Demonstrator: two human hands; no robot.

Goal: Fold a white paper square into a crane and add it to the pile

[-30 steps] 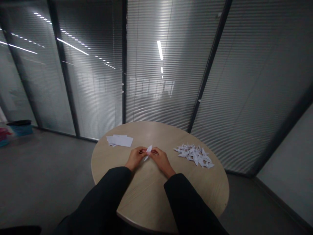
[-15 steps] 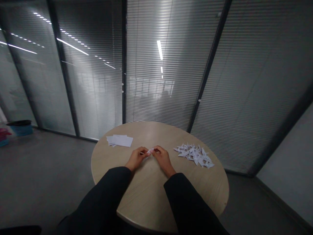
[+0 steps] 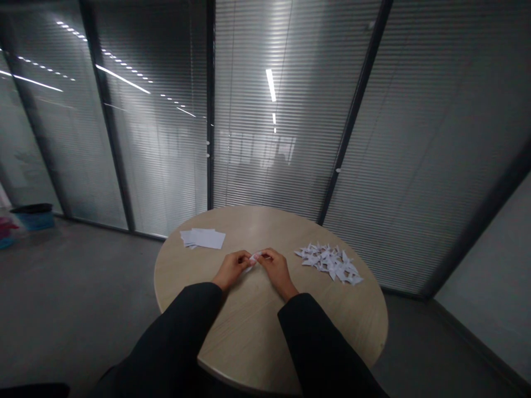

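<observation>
White folded paper (image 3: pixel 254 257) looks light and easily creased; our left hand (image 3: pixel 232 267) and right hand (image 3: pixel 276 268) pinch its ends.

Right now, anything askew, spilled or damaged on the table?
Nothing stands out. Left hand and right hand pinch a small white folded paper; flat white sheets stacked left, white folded paper pieces heaped right, on the round wooden table.
</observation>
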